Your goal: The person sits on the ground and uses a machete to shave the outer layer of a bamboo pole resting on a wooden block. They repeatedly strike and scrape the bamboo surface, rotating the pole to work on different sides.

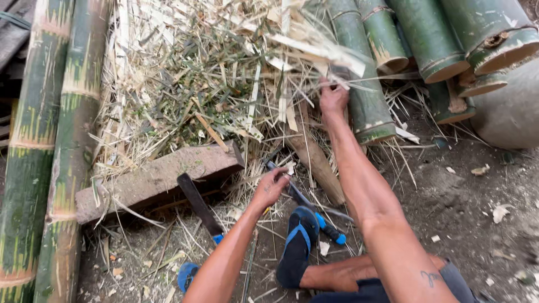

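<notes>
Left hand (270, 188): fingers bent, closed on a thin dark stick (303, 196) low over the dirt ground (460, 196).
Right hand (333, 96): stretched far out, fingers shut tight on pale bamboo strips (314, 47) in the scrap pile (196, 73).
Near it: green bamboo poles (368, 95) just beside the right hand.
Knife (199, 206): lying against a wood block (157, 179).
Sandal (296, 247): blue and black, on a foot.

Two long bamboo poles (50, 146) at left frame; roughly six cut bamboo sections (393, 50) upper right. One wooden block (157, 179), one dark blade (199, 205), two blue sandals (297, 244), two hands (269, 188).
</notes>
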